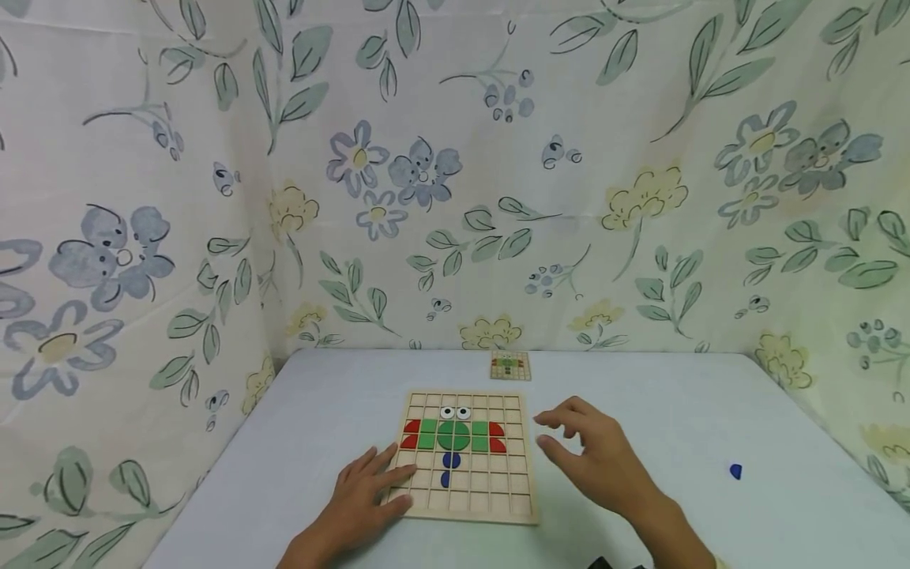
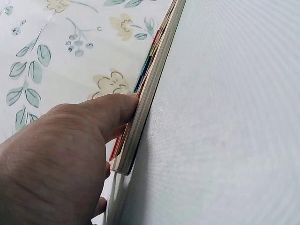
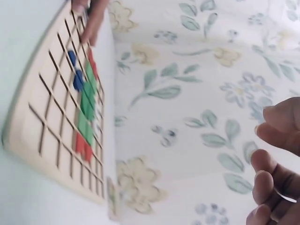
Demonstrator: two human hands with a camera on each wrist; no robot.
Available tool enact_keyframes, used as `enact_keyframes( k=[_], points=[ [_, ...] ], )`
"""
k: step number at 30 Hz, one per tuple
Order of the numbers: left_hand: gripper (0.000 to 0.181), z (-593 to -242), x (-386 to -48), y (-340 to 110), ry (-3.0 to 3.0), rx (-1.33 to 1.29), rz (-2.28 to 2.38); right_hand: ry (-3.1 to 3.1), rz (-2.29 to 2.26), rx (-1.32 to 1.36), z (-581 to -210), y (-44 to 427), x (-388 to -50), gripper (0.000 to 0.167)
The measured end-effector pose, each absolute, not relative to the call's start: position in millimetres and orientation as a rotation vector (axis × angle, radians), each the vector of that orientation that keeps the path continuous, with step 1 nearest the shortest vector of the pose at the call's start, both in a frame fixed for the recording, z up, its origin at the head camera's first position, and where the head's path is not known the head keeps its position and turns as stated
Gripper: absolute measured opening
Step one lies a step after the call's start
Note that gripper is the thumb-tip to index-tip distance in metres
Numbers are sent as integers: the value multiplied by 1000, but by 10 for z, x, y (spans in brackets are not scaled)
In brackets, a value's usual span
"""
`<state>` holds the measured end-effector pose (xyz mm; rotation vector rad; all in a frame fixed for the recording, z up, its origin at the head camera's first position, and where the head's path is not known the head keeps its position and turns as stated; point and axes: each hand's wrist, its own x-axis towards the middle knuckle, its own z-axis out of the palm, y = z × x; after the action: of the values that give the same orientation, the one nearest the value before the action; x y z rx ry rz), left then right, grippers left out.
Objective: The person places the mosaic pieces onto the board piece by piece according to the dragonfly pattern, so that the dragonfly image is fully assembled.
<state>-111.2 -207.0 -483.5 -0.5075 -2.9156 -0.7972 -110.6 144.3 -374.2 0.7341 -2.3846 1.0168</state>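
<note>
A wooden grid board (image 1: 519, 480) lies on the table with coloured pieces in its cells. Two white eye pieces (image 1: 447, 412) sit above a green circle (image 1: 453, 435), flanked by green squares (image 1: 428, 427) and red rounded pieces (image 1: 497, 444). Below the circle are blue rounded pieces (image 1: 451, 460), the lowest a single half-round one. My left hand (image 1: 364, 499) rests on the board's left edge, fingers spread; in the left wrist view its thumb touches the rim. Just right of the board, my right hand (image 1: 596, 456) hovers with bent fingers and nothing between them.
One loose blue piece (image 1: 735, 472) lies on the white table (image 1: 640, 387), far to the right of the board. Behind the board is a small pattern card (image 1: 526, 373) with a similar figure. Floral cloth (image 1: 483, 276) hangs at the back and left side.
</note>
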Motion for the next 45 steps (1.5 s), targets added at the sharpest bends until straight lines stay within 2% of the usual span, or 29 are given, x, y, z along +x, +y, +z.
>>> enact_keyframes(
  k=[10, 18, 23, 32, 38, 41, 45],
  points=[
    [49, -4868, -1127, -2042, -2933, -518, -825, -2187, 856, 663, -3709, 2347, -1044, 37],
    [49, -4842, -1115, -2035, -2953, -510, -813, -2239, 845, 356, -3915, 3005, -1100, 28],
    [49, -4860, -1130, -2025, -2954, -512, -820, -2297, 903, 74, -4155, 3339, -1156, 24],
    [49, -4828, -1124, -2035, -2939, -513, -805, -2381, 929, -301, -4564, 3664, -1280, 28],
    [49, -4791, -1105, -2038, -2946, -494, -823, -2585, 832, -317, -4680, 3751, -1366, 34],
    [50, -4785, -1100, -2037, -2947, -489, -829, -2722, 803, -271, -4712, 3785, -1398, 40],
    [50, -4791, -1105, -2046, -2945, -485, -806, -2858, 776, -198, -4757, 3816, -1427, 40]
  ],
)
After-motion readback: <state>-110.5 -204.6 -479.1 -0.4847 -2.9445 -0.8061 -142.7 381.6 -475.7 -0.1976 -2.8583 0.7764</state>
